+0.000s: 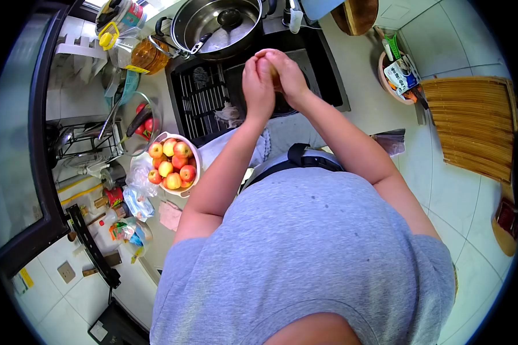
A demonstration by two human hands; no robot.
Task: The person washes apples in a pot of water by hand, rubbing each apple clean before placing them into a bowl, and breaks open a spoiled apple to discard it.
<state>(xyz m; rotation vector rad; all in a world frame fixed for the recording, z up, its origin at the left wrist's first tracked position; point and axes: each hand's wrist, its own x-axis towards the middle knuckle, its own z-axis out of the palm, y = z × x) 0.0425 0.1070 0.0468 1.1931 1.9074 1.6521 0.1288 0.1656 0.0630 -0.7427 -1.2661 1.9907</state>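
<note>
Over the black sink [335, 72], my left hand [258, 86] and my right hand [288, 75] are cupped together, fingertips meeting at the top. Between the palms a small part of something brownish shows; what it is I cannot make out. A large steel pot [190, 29] with a glass lid stands just beyond the hands. Left of the hands, a black rack [195, 98] spans part of the sink, with a crumpled whitish cloth or bag [229, 113] near it.
A white basket of apples [197, 164] sits on the counter at left, below a glass lid [155, 106] over red produce. An oil bottle [147, 56] stands by the pot. At right are a utensil container [383, 72] and a bamboo mat [472, 121].
</note>
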